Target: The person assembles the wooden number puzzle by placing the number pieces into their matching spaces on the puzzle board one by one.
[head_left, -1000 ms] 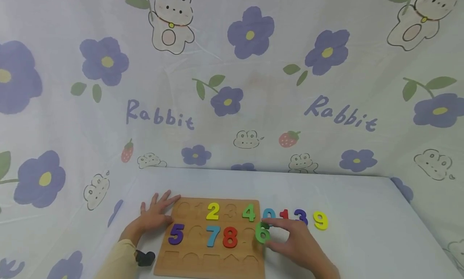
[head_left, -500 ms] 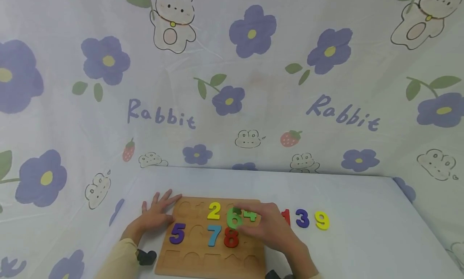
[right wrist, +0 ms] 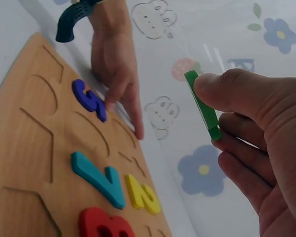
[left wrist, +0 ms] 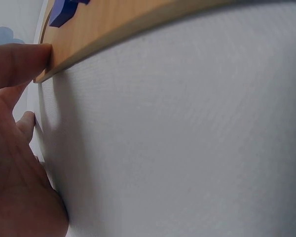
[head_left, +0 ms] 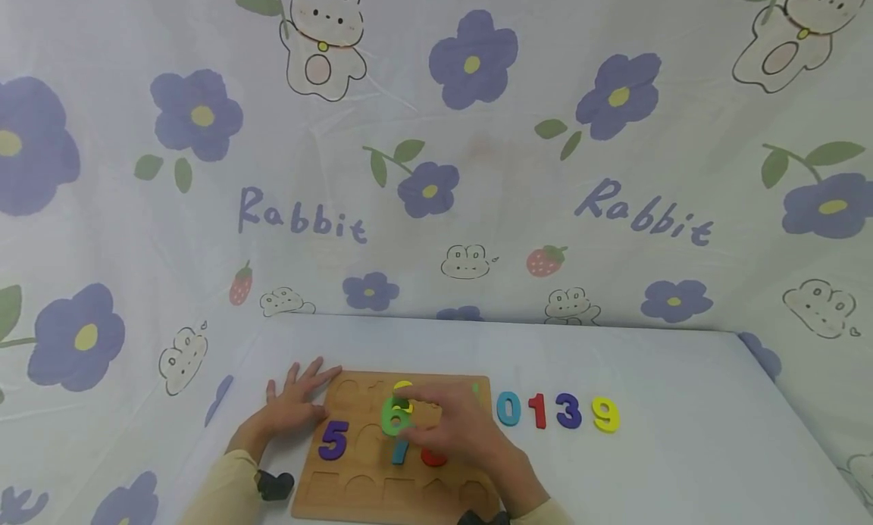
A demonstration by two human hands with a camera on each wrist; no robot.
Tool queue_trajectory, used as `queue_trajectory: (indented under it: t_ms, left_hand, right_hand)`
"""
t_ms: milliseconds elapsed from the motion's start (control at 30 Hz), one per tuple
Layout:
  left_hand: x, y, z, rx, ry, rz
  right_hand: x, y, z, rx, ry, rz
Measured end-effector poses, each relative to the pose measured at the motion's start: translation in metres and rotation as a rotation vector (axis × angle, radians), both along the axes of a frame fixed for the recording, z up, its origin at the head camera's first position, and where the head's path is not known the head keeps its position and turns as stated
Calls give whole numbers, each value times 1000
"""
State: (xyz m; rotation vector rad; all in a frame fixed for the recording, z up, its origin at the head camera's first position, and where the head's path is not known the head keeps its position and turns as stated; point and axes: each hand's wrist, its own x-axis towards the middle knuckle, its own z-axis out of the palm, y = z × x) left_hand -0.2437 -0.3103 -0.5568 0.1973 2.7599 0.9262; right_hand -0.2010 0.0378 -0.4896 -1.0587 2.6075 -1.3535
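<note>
My right hand (head_left: 457, 423) pinches a green number 6 (head_left: 394, 419) between thumb and fingers. In the right wrist view the green 6 (right wrist: 203, 106) is seen edge-on, raised above the wooden number board (right wrist: 19, 133). From the head view it overlaps the yellow 2 (head_left: 404, 387) and stands over the blue 7 (head_left: 399, 454). My left hand (head_left: 295, 404) lies with spread fingers at the board's left edge, the thumb (left wrist: 37, 57) touching its top. A purple 5 (head_left: 333, 440) sits in the board near that thumb. The red 8 (head_left: 433, 457) and green 4 (head_left: 477, 389) are mostly hidden by my right hand.
Right of the board, a blue 0 (head_left: 508, 409), a red 1 (head_left: 537, 410), a purple 3 (head_left: 569, 410) and a yellow 9 (head_left: 605, 414) lie in a row on the white table (head_left: 696, 449). Several cut-out recesses show along the board's front row. A patterned curtain hangs behind.
My right hand has carried the green 6 leftward from the board's right edge, past the 4 and 8, to above the 2 and 7. The left hand has stayed at the board's edge.
</note>
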Motion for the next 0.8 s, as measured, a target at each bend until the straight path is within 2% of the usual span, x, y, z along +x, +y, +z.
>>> queue_trajectory:
  t_ms: [167, 300, 400, 500, 633, 800]
  left_hand:
    - [-1, -2, -2, 1, -4, 3]
    - [-6, -8, -14, -1, 31, -8]
    - [-9, -10, -22, -13, 31, -7]
    - [-10, -10, -22, -17, 22, 0]
    - [-5, -8, -11, 25, 3, -10]
    - [-3, -7, -9, 22, 8, -9]
  right_hand:
    - [-1, -14, -9, 71, -32, 0]
    - [-4, -23, -16, 119, -48, 8]
    - [-6, -28, -22, 142, -49, 21]
    - [-7, -33, -28, 161, -41, 23]
    - [-6, -39, -38, 169, -52, 7]
    - [-6, -48, -49, 183, -127, 12]
